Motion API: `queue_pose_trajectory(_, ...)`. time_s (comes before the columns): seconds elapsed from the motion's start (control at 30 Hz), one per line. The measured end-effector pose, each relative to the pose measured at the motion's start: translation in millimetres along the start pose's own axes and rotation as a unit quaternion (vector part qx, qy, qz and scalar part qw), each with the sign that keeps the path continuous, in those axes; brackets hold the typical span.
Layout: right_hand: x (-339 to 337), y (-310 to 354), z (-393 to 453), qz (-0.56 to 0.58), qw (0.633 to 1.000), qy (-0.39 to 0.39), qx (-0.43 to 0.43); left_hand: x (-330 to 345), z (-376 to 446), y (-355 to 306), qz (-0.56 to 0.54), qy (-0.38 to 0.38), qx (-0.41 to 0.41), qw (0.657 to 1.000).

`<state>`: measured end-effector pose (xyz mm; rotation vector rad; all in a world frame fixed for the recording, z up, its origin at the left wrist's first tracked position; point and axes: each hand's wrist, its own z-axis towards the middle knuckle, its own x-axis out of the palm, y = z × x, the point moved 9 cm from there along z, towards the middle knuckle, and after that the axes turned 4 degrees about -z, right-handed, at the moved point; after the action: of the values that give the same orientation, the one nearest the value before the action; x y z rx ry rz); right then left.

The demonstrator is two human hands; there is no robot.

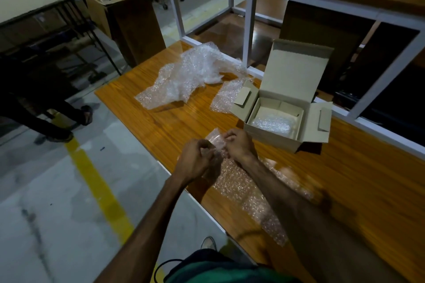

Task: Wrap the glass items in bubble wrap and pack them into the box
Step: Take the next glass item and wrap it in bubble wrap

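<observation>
Bubble wrap bundle (pixel 215 145) sits clenched between my left hand (pixel 195 161) and right hand (pixel 239 145) above the surface edge (pixel 147 122); open box (pixel 278 122) lies just right, nearer my right hand.

Bare table (pixel 179 122) lies between loose bubble wrap (pixel 184 76) and hands; open box (pixel 276 122) stands right.

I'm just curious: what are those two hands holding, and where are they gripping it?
Both the left hand and right hand pinch the far end of a bubble wrap sheet between them. Whether glass is inside cannot be told.
</observation>
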<state>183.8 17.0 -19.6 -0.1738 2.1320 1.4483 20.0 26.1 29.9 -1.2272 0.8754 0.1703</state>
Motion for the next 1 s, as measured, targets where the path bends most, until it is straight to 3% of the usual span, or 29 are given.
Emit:
queue_pose_trajectory(0.13,-2,-8,2,0.064,0.996,0.05,0.042,19,-12,-6,0.177,-0.013,0.085,0.98)
queue_pose_trajectory(0.27,-5,-8,1,0.085,0.989,0.107,0.052,40,-16,-6,0.33,0.02,0.082,0.94)
queue_pose_trajectory(0.43,-7,-8,-2,0.076,0.985,0.145,0.048,44,-19,-9,0.247,-0.002,0.077,0.966)
queue_pose_trajectory(0.6,-5,-10,-4,0.079,0.983,0.161,0.042,21,-14,-1,0.123,-0.086,0.059,0.987)
queue_pose_trajectory(0.87,-6,-10,-6,0.063,0.98,0.181,0.044,21,5,28,0.248,-0.036,-0.015,0.968)
queue_pose_trajectory(1.0,-8,-5,-9,0.046,0.981,0.183,0.045,22,8,34,0.227,-0.03,-0.011,0.973)
